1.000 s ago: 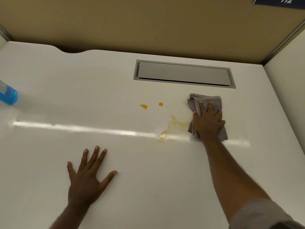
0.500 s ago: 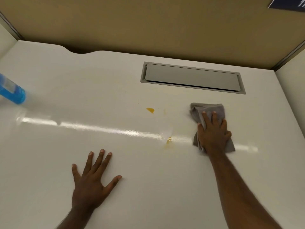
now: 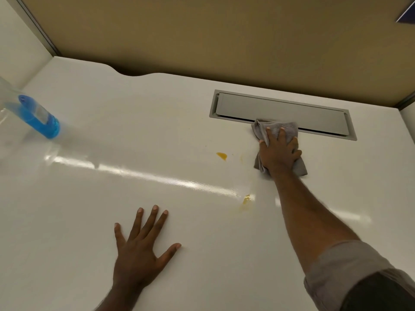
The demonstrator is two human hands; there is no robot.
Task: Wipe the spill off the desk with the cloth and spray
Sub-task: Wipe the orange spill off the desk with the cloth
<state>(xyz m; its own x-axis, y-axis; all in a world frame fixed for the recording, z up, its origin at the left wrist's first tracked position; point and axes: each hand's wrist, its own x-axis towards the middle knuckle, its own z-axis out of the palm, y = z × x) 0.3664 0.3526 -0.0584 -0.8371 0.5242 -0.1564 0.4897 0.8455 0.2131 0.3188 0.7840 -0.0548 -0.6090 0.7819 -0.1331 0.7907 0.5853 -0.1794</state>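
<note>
One grey cloth (image 3: 278, 129), one spray bottle (image 3: 38, 117) of blue liquid, and two orange spots left of the spill on the white desk (image 3: 112, 198): one drop (image 3: 221, 155) beside the cloth, one smear (image 3: 246, 199) nearer the person. The right hand (image 3: 278, 153) presses flat on the cloth, fingers spread over it, its far edge touching the grey hatch (image 3: 283, 113). The left hand (image 3: 140, 250) lies open, fingers splayed, holding nothing. The bottle stands well apart at the left edge. A second ago there was a third drop and a wide streak by the cloth; both are gone, and the cloth has moved up toward the hatch.
</note>
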